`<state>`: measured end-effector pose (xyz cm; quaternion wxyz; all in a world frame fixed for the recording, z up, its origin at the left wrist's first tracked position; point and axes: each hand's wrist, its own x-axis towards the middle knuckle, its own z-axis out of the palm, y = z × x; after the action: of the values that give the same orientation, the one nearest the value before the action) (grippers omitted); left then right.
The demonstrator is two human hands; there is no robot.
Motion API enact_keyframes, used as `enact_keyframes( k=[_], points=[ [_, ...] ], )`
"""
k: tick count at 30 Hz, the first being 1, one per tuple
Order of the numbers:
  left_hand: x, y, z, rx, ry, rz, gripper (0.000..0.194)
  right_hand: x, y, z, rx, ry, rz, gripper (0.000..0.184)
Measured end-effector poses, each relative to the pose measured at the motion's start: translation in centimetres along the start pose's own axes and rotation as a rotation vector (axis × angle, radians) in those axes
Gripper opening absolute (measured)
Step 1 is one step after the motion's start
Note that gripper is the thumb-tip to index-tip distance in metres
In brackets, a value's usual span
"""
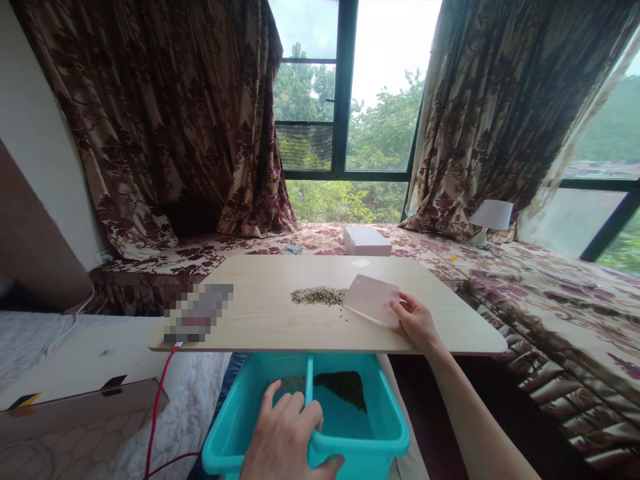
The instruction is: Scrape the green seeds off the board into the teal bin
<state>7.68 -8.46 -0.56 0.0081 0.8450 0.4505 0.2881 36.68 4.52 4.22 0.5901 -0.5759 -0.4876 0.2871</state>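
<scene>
My right hand pinches the right edge of a pale, translucent dough scraper, which is tilted on the wooden tabletop. The scraper's left edge meets a spread of small, greenish-dark beans or seeds, with a few loose ones nearby. Below the table's near edge is a turquoise two-part bin. Its right compartment holds a heap of dark greenish grains; a thin scatter shows in the left one. Over the bin's divider is my left hand, fingers apart and partly bent, hiding part of the left compartment.
The tabletop carries a blurred-out device with a red cable at its left end. Beyond stand a white box and a lamp on the floral-covered ledge. A large carton lies at left.
</scene>
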Motion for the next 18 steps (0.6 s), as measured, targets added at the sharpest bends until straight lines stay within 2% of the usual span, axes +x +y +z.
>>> enact_keyframes(
  k=[9,13,18],
  points=[
    [0.04,-0.1,-0.15,-0.014,0.006,-0.024,0.028,-0.17,-0.01,-0.42,0.039,0.035,0.011,0.036],
    [0.07,-0.09,-0.21,-0.02,-0.005,-0.033,0.027,-0.18,0.14,-0.41,0.036,-0.009,0.019,0.031],
    [-0.02,-0.15,-0.11,-0.028,-0.024,-0.036,0.026,0.05,0.55,-0.48,0.03,-0.012,-0.02,0.039]
  ],
)
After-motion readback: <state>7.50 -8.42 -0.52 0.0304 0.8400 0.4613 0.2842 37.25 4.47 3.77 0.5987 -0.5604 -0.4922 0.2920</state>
